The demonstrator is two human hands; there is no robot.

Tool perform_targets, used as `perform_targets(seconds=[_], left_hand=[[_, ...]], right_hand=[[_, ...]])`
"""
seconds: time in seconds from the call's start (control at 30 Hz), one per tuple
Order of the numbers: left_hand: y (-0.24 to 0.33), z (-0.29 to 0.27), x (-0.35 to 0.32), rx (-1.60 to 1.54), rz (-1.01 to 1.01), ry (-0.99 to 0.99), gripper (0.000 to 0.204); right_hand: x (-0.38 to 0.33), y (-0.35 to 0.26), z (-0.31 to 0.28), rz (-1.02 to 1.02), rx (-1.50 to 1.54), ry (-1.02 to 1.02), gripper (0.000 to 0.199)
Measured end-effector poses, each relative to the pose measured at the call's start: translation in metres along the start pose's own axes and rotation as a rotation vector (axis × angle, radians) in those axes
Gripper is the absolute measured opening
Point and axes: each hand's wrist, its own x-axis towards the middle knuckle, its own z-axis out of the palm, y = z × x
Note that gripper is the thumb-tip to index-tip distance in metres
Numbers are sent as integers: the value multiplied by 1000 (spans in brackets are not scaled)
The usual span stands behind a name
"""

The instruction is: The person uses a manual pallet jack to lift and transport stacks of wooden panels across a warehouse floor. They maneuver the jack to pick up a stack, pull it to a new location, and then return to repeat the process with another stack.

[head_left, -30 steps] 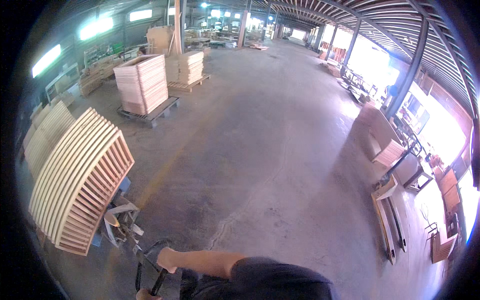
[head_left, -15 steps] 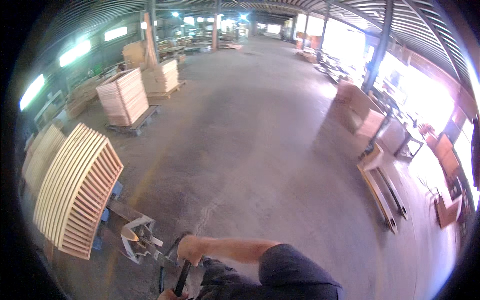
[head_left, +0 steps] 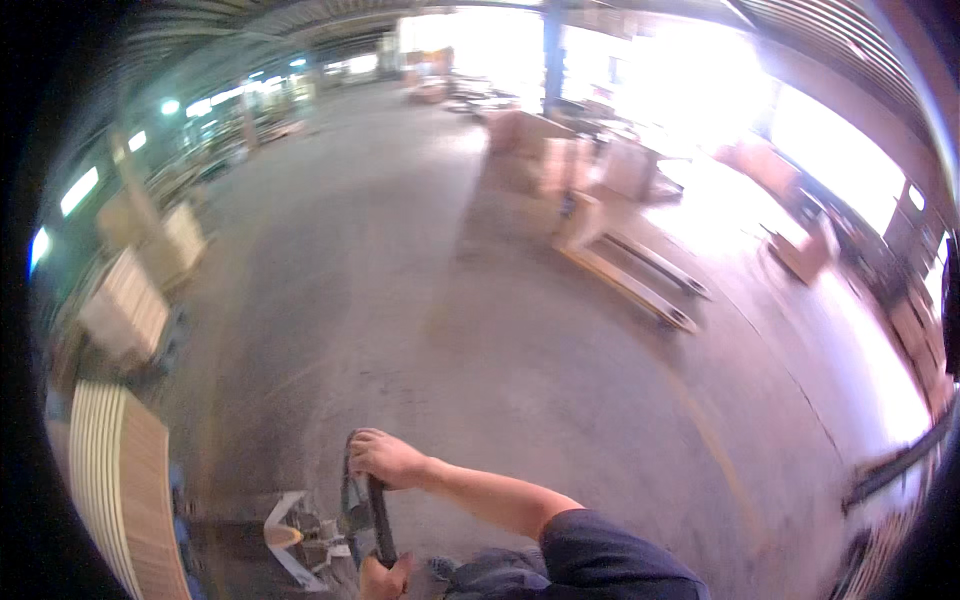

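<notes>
Both my hands are wrapped round the black handle (head_left: 380, 515) of a pallet jack. At the handle's far end, my right hand (head_left: 388, 458) is closed on the grip, with the bare forearm stretched across from the right. At the near end, my left hand (head_left: 384, 576) is also closed on it, low in the picture and partly cut off by the lower edge. The pallet jack (head_left: 285, 536) has a light-coloured frame and stands to the left of the handle. Beside it at the far left rises a tall stack of pale wooden panels (head_left: 115, 470); its base is partly hidden.
Further along the left stand more wood stacks (head_left: 128, 308). A second pallet jack (head_left: 635, 280) with two forks rests on the concrete floor to the right, near brown boards (head_left: 525, 140). A blue post (head_left: 553, 60) stands behind. A dark bar (head_left: 895, 465) juts in at the right edge.
My view has swung to the right, so the stacks and the second pallet jack sit further left in the picture. Both hands remain on the handle.
</notes>
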Motion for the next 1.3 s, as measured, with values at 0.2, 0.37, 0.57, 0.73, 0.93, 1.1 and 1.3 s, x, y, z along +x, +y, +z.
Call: perform_targets(seconds=[0.2,0.37,0.57,0.73,0.93,1.1,1.3], left_hand=[[19,100,-51,270,357,359,66],[140,192,-125,445,171,47,57],[42,357,-143,-198,243,-184,53],[148,419,-267,-109,251,-369,29],[149,522,-369,-240,210,-397,31],[163,590,-439,-213,167,-455,34],[210,684,-467,-259,102,-544,29]], right_hand=[[-125,-41,-38,87,-59,201,12],[-266,-77,-103,205,-147,200,11],[-419,-149,-145,307,-300,176,10],[-543,-228,-186,458,-463,212,8],[-673,-331,-229,520,-579,149,9],[-768,-395,-244,706,-431,-54,19],[-871,-479,-289,737,-257,199,40]])
